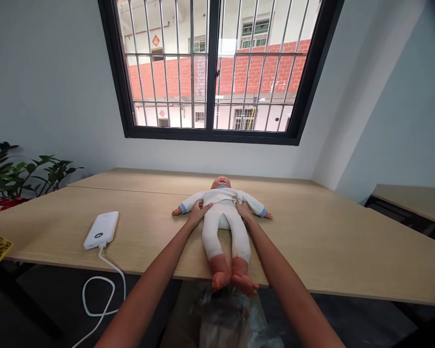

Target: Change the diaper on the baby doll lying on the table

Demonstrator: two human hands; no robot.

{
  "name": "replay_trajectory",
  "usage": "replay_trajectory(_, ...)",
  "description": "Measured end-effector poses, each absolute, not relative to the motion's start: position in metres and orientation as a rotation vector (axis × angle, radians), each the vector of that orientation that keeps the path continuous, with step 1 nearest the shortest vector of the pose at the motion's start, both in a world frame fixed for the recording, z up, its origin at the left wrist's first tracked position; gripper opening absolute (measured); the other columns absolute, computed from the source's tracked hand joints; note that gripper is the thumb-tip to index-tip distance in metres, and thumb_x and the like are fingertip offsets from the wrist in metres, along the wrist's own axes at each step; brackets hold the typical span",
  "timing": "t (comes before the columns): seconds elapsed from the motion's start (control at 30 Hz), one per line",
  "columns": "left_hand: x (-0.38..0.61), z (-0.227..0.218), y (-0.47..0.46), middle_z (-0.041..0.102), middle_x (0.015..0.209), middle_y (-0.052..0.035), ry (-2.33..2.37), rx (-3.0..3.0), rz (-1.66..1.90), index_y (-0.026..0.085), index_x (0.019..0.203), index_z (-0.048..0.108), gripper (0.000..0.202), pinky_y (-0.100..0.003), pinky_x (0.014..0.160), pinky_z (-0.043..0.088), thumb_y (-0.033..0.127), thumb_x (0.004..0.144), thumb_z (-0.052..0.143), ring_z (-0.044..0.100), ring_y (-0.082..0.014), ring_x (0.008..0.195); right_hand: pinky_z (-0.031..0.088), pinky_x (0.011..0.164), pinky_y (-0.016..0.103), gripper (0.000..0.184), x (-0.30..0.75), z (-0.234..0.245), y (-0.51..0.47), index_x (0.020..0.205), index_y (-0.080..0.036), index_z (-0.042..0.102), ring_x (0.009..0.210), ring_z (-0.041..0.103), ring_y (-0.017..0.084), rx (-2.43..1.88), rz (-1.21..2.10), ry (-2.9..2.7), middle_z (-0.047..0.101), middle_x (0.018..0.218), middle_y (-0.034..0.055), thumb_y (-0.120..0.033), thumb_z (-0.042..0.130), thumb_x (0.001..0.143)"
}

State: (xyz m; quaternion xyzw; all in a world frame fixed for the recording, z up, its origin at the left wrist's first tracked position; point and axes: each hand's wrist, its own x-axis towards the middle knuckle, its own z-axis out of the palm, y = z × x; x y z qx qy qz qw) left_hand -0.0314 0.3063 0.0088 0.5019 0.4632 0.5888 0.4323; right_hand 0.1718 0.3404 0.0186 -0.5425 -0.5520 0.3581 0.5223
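Observation:
A baby doll [222, 195] lies on its back on the wooden table, head toward the window and arms spread wide. It wears a white top with blue collar and cuffs, and white trousers [212, 234]; its bare feet [244, 282] stick out past the table's front edge. My left hand [198, 212] grips the doll's waist on the left side, thumb over the cloth. On the opposite side of the waist, my right hand [243, 210] holds on as well. Parts of the fingers of both hands are hidden against the doll's body and clothing.
On the table [311, 232] to the left lies a white power bank [102, 229] with a white cable [112, 265] hanging over the front edge. A potted plant [21, 174] stands at the far left. Clear plastic [228, 319] shows below the table edge.

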Motion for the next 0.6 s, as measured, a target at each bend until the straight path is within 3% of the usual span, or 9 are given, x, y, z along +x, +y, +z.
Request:
replay_trajectory(0.17,-0.029,0.035,0.273,0.061,0.109,-0.0115,1.265,1.234,1.618,0.019,0.105,0.053,0.049,-0.035,0.09,0.047,0.034,0.066,0.078,0.058,-0.0261,0.104,0.053,0.082,0.042,0.048,0.187,0.038,0.327,0.101,-0.007,0.067,0.092,0.067,0.033,-1.437,0.9,-1.326,0.072,0.1,0.02,-0.051,0.057,0.083)
replay_trajectory(0.23,-0.027,0.048,0.233,0.059,0.111,-0.0067,1.275,1.26,1.742,0.024,0.106,0.051,0.042,-0.032,0.089,0.046,0.034,0.072,0.072,0.057,-0.0223,0.104,0.049,0.091,0.044,0.04,0.199,0.051,0.301,0.097,-0.009,0.068,0.099,0.064,0.035,-1.461,0.828,-1.347,0.071,0.102,0.0193,-0.044,0.066,0.077)
replay_trajectory(0.33,-0.022,0.044,0.145,0.059,0.086,-0.0022,1.25,1.525,1.949,0.027,0.091,0.058,0.011,-0.03,0.079,0.046,0.037,0.086,0.057,0.057,-0.0195,0.084,0.038,0.105,0.046,0.044,0.216,0.053,0.222,0.114,-0.012,0.061,0.113,0.056,0.032,-1.378,0.486,-1.402,0.061,0.124,0.017,-0.038,0.066,0.078)
replay_trajectory(0.4,-0.02,0.022,0.086,0.055,0.068,-0.0011,1.175,1.806,1.697,0.027,0.076,0.058,0.016,-0.03,0.066,0.043,0.036,0.089,0.053,0.052,-0.0178,0.065,0.043,0.098,0.043,0.04,0.225,0.034,0.154,0.118,-0.017,0.057,0.108,0.057,0.027,-1.213,0.237,-1.459,0.06,0.12,0.0143,-0.041,0.058,0.086)
replay_trajectory(0.47,-0.019,-0.011,0.045,0.056,0.064,-0.0025,1.075,2.018,1.28,0.028,0.073,0.061,0.016,-0.033,0.065,0.043,0.037,0.084,0.057,0.052,-0.0192,0.061,0.049,0.084,0.038,0.018,0.232,0.002,0.089,0.105,-0.022,0.058,0.093,0.059,0.023,-1.111,0.063,-1.375,0.063,0.099,0.0105,-0.032,0.053,0.092)
replay_trajectory(0.53,-0.02,-0.049,0.026,0.061,0.072,-0.0068,1.173,2.03,0.986,0.028,0.072,0.064,0.015,-0.041,0.078,0.045,0.04,0.078,0.061,0.058,-0.0258,0.074,0.048,0.071,0.034,0.006,0.238,-0.036,0.041,0.091,-0.025,0.06,0.075,0.058,0.02,-0.947,-0.011,-1.688,0.062,0.079,0.0055,-0.024,0.054,0.091)
replay_trajectory(0.6,-0.022,-0.087,0.03,0.065,0.088,-0.0101,1.337,1.755,0.934,0.028,0.081,0.065,0.018,-0.048,0.088,0.043,0.044,0.076,0.059,0.06,-0.0322,0.092,0.047,0.066,0.034,0.007,0.242,-0.072,0.016,0.088,-0.026,0.063,0.069,0.057,0.02,-0.988,0.078,-2.077,0.064,0.076,0.0047,-0.024,0.056,0.089)
